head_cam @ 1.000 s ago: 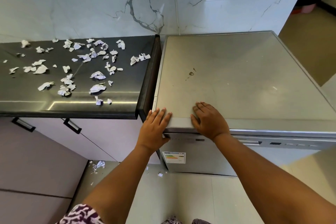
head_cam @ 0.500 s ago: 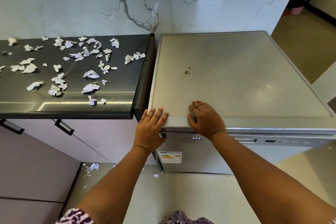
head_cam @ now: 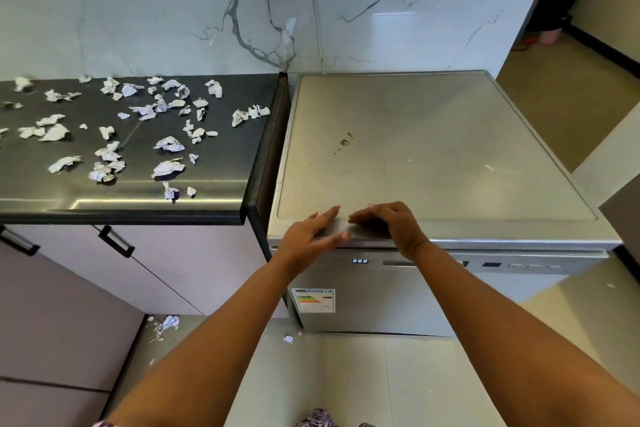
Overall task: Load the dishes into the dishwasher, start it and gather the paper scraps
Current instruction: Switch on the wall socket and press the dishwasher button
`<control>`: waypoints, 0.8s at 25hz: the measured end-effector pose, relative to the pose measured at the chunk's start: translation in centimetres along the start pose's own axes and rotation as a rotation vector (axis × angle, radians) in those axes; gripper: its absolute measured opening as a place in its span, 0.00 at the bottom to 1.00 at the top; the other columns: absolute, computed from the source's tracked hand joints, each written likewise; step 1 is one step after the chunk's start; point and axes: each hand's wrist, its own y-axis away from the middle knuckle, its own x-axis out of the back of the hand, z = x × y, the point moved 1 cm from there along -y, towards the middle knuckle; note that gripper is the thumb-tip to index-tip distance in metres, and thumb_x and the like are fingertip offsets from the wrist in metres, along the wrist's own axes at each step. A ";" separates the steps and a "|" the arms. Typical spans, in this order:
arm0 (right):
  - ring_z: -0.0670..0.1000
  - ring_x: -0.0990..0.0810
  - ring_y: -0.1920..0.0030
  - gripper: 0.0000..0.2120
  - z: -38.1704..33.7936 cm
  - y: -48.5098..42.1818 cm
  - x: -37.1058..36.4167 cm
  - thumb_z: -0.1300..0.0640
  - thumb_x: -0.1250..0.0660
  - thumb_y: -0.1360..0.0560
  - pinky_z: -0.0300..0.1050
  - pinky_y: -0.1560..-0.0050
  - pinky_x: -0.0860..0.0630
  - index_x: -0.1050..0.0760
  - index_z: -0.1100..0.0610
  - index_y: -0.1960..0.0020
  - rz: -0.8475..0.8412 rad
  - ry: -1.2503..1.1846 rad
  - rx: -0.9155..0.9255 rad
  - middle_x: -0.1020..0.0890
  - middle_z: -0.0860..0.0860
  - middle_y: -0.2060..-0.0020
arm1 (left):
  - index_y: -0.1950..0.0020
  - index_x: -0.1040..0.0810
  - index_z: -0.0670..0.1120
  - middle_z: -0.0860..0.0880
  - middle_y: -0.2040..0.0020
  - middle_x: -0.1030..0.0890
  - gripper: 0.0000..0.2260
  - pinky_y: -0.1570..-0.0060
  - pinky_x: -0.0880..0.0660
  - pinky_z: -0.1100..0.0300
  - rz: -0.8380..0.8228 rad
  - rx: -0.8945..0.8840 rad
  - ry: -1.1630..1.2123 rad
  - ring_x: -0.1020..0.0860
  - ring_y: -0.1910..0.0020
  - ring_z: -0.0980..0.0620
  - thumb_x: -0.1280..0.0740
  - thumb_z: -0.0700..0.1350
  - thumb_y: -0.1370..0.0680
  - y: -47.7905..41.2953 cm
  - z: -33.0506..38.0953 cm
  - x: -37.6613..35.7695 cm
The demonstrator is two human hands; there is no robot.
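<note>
The silver dishwasher [head_cam: 433,156] stands closed at the right, and its front panel shows a lit display [head_cam: 360,260]. My left hand [head_cam: 308,237] hovers at its front top edge, fingers spread and pointing right, holding nothing. My right hand [head_cam: 391,224] rests on that same edge, fingers bent and pointing left toward the left hand, also holding nothing. Several crumpled paper scraps [head_cam: 168,168] lie scattered over the dark countertop [head_cam: 214,156] at the left. No dishes are in view.
A few more paper scraps [head_cam: 169,322] lie on the floor by the cabinet foot. Pale cabinet doors with dark handles [head_cam: 116,241] sit under the counter. A marble wall [head_cam: 311,3] runs behind. A tiled floor opens to the right, with a doorway at the far right.
Both hands lay flat on the dishwasher's front edge. The left hand has lifted and turned rightward; the right hand has curled toward it. The panel display has come into view, lit.
</note>
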 end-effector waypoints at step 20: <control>0.66 0.22 0.53 0.20 2.0 -0.5 -0.1 0.54 0.46 0.30 0.59 0.43 0.26 0.15 0.55 0.63 0.061 0.149 0.008 0.16 0.61 0.62 | 0.50 0.18 0.37 0.43 0.53 0.15 0.23 0.51 0.23 0.67 -0.086 0.210 0.513 0.17 0.51 0.50 0.52 0.41 0.19 -3.0 2.5 1.0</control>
